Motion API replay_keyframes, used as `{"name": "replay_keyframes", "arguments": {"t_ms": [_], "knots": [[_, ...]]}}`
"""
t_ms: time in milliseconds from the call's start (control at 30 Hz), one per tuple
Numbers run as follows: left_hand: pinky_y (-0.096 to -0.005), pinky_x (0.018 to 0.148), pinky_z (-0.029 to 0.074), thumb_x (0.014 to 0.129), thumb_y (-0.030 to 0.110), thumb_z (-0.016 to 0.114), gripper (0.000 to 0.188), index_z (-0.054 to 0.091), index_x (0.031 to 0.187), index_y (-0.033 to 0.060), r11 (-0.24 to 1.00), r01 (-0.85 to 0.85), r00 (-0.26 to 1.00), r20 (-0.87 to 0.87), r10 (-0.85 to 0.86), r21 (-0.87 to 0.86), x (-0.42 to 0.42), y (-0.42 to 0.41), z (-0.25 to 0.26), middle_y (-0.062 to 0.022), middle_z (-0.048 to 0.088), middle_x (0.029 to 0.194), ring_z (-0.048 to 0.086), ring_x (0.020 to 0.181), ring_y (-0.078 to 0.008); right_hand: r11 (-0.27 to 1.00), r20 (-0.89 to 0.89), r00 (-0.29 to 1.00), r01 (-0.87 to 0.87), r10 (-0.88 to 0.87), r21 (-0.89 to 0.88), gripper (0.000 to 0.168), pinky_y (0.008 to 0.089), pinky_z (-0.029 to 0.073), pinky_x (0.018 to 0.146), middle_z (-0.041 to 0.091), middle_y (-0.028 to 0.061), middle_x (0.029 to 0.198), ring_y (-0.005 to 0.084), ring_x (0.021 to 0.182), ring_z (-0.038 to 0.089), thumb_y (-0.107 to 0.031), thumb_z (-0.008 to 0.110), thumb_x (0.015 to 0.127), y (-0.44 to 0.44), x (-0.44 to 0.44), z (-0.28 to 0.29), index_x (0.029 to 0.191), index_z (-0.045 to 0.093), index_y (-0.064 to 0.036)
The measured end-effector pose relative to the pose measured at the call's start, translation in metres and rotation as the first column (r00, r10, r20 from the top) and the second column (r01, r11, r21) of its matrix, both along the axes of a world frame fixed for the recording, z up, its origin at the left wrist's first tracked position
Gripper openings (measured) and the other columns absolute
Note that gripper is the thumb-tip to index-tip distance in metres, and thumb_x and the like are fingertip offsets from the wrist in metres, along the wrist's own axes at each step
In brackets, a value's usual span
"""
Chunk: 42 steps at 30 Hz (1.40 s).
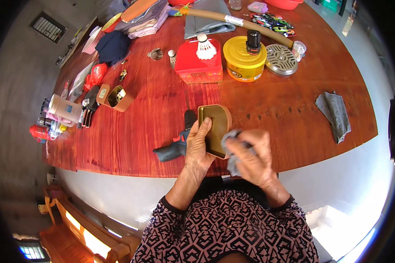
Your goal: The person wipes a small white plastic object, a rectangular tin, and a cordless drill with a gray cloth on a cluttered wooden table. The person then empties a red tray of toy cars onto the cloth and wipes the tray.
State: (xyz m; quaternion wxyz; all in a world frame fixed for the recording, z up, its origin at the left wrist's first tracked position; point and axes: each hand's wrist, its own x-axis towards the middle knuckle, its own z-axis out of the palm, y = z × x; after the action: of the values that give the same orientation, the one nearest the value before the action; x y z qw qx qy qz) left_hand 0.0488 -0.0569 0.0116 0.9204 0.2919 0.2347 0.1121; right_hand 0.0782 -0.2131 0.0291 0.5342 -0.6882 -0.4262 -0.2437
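Note:
My left hand (199, 143) grips the left side of a shallow box lid or tray (216, 130), gold inside with a tan outer wall, tilted above the table's front edge. My right hand (253, 154), slightly blurred, holds a crumpled grey cloth (232, 144) against the right rim of that piece. Partly behind my left hand lies a cordless drill (171, 148), dark with red parts. A tan box (123, 102) with small pale items inside rests farther left.
On the red wooden table (144, 131) are a red tin (197, 70) with a shuttlecock (205, 47) on top, a yellow round tub (245, 62) bearing a battery pack (253, 42), a perforated round metal tin (280, 59), and a folded grey cloth (335, 115) at the right.

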Motion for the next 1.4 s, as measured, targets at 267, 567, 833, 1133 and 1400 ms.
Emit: {"name": "replay_keyframes", "arguments": {"t_ms": [267, 567, 833, 1133, 1400], "knots": [[-0.03, 0.076, 0.058, 0.094, 0.016, 0.062, 0.025, 0.062, 0.117, 0.0056, 0.975, 0.154, 0.986, -0.033, -0.161, -0.16, -0.005, -0.002, -0.008, -0.0043, 0.068, 0.101, 0.066, 0.088, -0.0154, 0.986, -0.077, 0.986, -0.143, 0.149, 0.081, 0.042, 0.0352, 0.049, 0.08, 0.049, 0.0114, 0.11, 0.026, 0.096, 0.053, 0.004, 0.068, 0.072, 0.012, 0.015, -0.005, 0.112, 0.067, -0.005], [-0.0204, 0.032, 0.044, 0.092, 0.019, 0.064, 0.031, 0.06, 0.122, 0.0087, 0.89, 0.402, 0.898, -0.099, -0.429, -0.214, -0.011, 0.0, -0.018, 0.0016, 0.066, 0.079, 0.057, 0.049, -0.0076, 0.84, -0.348, 0.764, -0.502, 0.543, 0.208, 0.031, 0.0411, 0.047, 0.09, 0.06, 0.016, 0.111, 0.0318, 0.103, 0.058, -0.02, 0.054, 0.091, -0.002, 0.053, -0.014, 0.115, 0.059, -0.001], [-0.0409, 0.094, 0.051, 0.096, 0.013, 0.057, 0.038, 0.053, 0.133, 0.0065, 0.861, 0.436, 0.892, 0.0, -0.452, 0.264, -0.013, 0.005, 0.013, -0.0109, 0.055, 0.133, 0.057, 0.116, -0.023, 0.907, -0.285, 0.864, -0.42, 0.414, 0.045, 0.029, 0.0419, 0.049, 0.081, 0.06, 0.0153, 0.101, 0.0339, 0.094, 0.06, -0.021, 0.058, 0.087, -0.023, 0.06, -0.004, 0.109, 0.063, -0.003], [-0.0234, 0.069, 0.046, 0.092, 0.001, 0.06, 0.013, 0.061, 0.105, -0.0004, 0.371, 0.237, 0.918, -0.083, -0.387, 0.898, -0.021, -0.02, 0.012, 0.0031, 0.057, 0.082, 0.049, 0.077, -0.0057, 0.982, 0.057, 0.997, -0.042, 0.053, -0.182, 0.034, 0.0364, 0.053, 0.068, 0.055, 0.0074, 0.102, 0.0274, 0.084, 0.057, -0.004, 0.071, 0.065, 0.002, 0.026, 0.011, 0.097, 0.065, -0.011], [-0.0226, 0.073, 0.047, 0.097, 0.013, 0.059, 0.019, 0.064, 0.11, -0.0013, 0.56, 0.113, 0.951, 0.075, -0.301, 0.821, -0.028, -0.027, 0.002, 0.0026, 0.063, 0.089, 0.052, 0.081, -0.0036, 0.998, -0.087, 0.995, 0.054, -0.051, 0.028, 0.041, 0.0352, 0.049, 0.073, 0.049, 0.0096, 0.104, 0.0261, 0.088, 0.054, -0.001, 0.069, 0.067, 0.007, 0.029, -0.011, 0.107, 0.064, -0.01]]}}
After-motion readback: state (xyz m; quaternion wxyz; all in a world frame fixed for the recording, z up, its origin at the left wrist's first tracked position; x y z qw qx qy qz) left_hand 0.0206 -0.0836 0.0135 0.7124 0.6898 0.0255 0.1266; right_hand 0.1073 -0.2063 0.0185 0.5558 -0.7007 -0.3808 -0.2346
